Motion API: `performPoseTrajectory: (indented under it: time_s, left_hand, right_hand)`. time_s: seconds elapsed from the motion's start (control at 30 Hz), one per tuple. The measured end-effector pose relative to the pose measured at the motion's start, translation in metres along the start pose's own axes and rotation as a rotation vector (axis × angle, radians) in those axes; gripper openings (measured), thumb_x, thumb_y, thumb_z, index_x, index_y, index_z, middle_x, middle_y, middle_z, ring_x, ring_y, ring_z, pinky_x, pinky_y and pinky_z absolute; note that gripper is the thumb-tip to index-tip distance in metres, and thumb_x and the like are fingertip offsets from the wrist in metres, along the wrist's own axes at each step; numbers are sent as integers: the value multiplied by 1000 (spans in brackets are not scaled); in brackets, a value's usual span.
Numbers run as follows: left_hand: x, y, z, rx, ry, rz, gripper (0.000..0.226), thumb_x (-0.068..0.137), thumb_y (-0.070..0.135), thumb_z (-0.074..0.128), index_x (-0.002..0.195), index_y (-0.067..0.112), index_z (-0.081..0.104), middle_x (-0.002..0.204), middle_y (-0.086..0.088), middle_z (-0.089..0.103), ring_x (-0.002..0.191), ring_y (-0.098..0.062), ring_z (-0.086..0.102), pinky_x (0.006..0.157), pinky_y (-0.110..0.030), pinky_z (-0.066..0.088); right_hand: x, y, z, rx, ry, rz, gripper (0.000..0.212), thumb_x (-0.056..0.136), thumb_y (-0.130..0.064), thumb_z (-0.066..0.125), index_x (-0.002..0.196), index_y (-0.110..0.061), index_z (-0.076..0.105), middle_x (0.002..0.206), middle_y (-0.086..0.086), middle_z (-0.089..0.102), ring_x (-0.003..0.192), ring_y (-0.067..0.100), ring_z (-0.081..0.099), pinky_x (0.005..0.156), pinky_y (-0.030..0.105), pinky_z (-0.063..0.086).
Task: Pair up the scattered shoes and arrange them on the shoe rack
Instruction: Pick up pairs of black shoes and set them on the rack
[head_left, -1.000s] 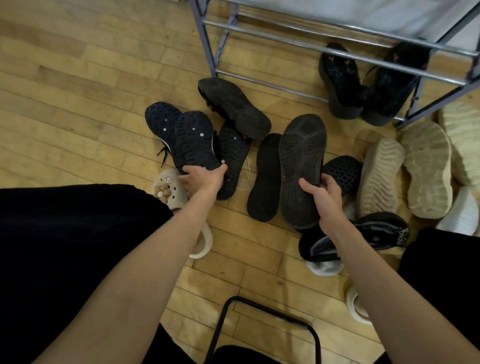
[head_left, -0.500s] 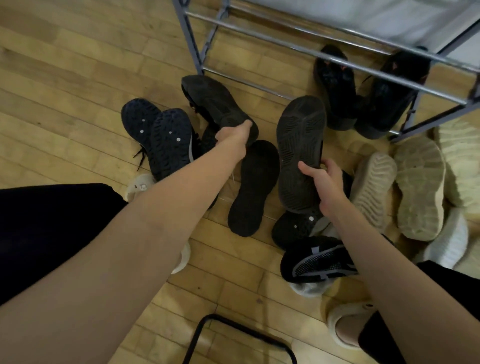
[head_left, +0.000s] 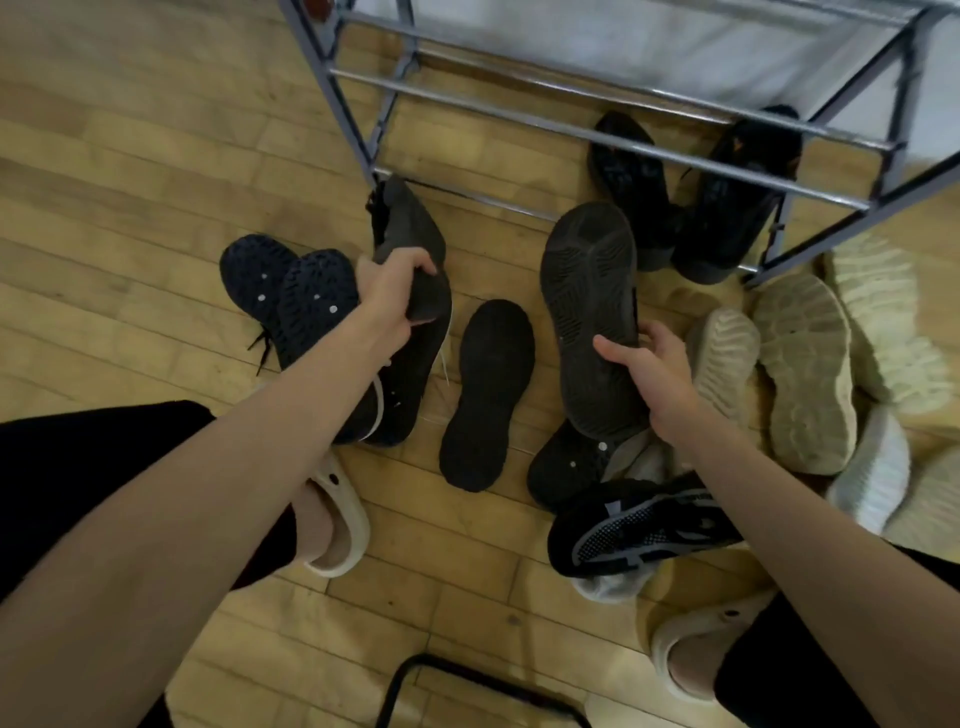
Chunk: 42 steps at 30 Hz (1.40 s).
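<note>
Black-soled shoes now fill both grips: your left hand (head_left: 397, 283) has newly clenched the dark shoe (head_left: 410, 234) by the rack (head_left: 597, 137); your right hand (head_left: 649, 374) keeps its likely mate (head_left: 589, 312).

Floor (head_left: 130, 218) is wood planks w/ a soft satin sheen. Rack (head_left: 597, 135) is metal tube, shiny on the rails. Black shoes: matt rubber soles, ridged, e.g. the one held (head_left: 587, 291); the navy pair (head_left: 291, 291) has knobbly tread. Cream soles (head_left: 802, 364) look rough, dull. Mesh cloth upper on the sneaker (head_left: 644, 525). Clogs (head_left: 343, 519) are smooth plastic/foam.
</note>
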<state>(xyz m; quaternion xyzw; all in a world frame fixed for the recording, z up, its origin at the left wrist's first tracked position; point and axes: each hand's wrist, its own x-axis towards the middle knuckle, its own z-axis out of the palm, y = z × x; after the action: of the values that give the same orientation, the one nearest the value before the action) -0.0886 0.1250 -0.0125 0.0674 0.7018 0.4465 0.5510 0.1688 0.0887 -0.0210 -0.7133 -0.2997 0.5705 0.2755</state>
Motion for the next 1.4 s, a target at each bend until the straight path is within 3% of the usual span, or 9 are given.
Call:
performPoseTrajectory:
  time_s: [0.13, 0.3, 0.47, 0.6, 0.8, 0.9, 1.07, 1.27, 1.4]
  left_hand:
    - [-27, 9, -32, -163, -222, -162, 38, 81, 2, 52, 115, 17, 54, 127, -16, 50, 116, -38, 53, 94, -56, 51]
    - [-45, -15, -64, -243, -420, -260, 49, 82, 4, 53, 129, 17, 52, 135, -20, 52, 122, -42, 54, 99, -59, 46]
    - [-61, -43, -63, -299, -297, -337, 43, 85, 22, 65, 127, 17, 53, 133, -18, 53, 117, -39, 56, 94, -50, 51]
    - [-57, -60, -62, -580, -220, -460, 68, 85, 64, 52, 133, 16, 48, 133, -23, 50, 122, -45, 49, 100, -56, 45]
    - [-60, -66, -56, -861, -308, -668, 60, 91, 44, 57, 135, 6, 40, 144, -35, 27, 131, -49, 37, 87, -58, 48]
    - [-63, -66, -50, -791, -381, -660, 64, 87, 46, 60, 138, 11, 43, 141, -30, 40, 123, -46, 47, 85, -52, 52]
    - [-66, -41, -42, -471, -370, -519, 52, 83, 43, 68, 127, 18, 54, 133, -18, 51, 119, -39, 52, 90, -49, 52]
    - [-57, -11, -47, -165, -419, -274, 55, 80, 41, 72, 128, 20, 55, 129, -13, 58, 119, -34, 56, 94, -48, 51]
    - [-37, 13, -38, 278, -179, 65, 56, 78, 39, 77, 127, 18, 58, 116, -4, 65, 107, -22, 62, 86, -39, 55]
  right_hand:
    - [-16, -7, -3, 180, -96, 158, 56, 80, -21, 75, 130, -11, 52, 124, 7, 61, 106, 22, 60, 82, 34, 51]
    - [-39, -1, 2, 585, -367, 351, 40, 89, -27, 59, 125, -13, 57, 121, 16, 64, 106, 34, 62, 88, 47, 51]
    - [-46, 8, 6, 686, -495, 334, 49, 87, -19, 56, 135, -14, 46, 135, 22, 54, 124, 44, 52, 103, 57, 41]
    - [-44, 13, 3, 733, -456, 410, 54, 84, -29, 61, 136, -20, 49, 140, 17, 53, 125, 39, 52, 109, 50, 36]
    - [-43, 22, -7, 710, -399, 494, 62, 75, -58, 64, 129, -28, 56, 133, 9, 57, 124, 33, 50, 101, 48, 39]
    - [-42, 7, -3, 514, -437, 518, 65, 73, -41, 73, 130, -22, 50, 132, 10, 55, 117, 28, 54, 90, 37, 47]
    - [-43, -12, 25, 203, -180, 342, 17, 86, -21, 66, 101, -19, 59, 120, 10, 61, 104, 22, 60, 76, 28, 52]
    - [-49, 6, 39, -144, 7, -189, 34, 78, -30, 66, 112, -28, 62, 118, -5, 57, 111, 16, 58, 93, 36, 52]
    - [-38, -10, 47, -308, 36, -461, 35, 85, -19, 64, 118, -18, 55, 109, -5, 58, 88, 9, 57, 70, 18, 46]
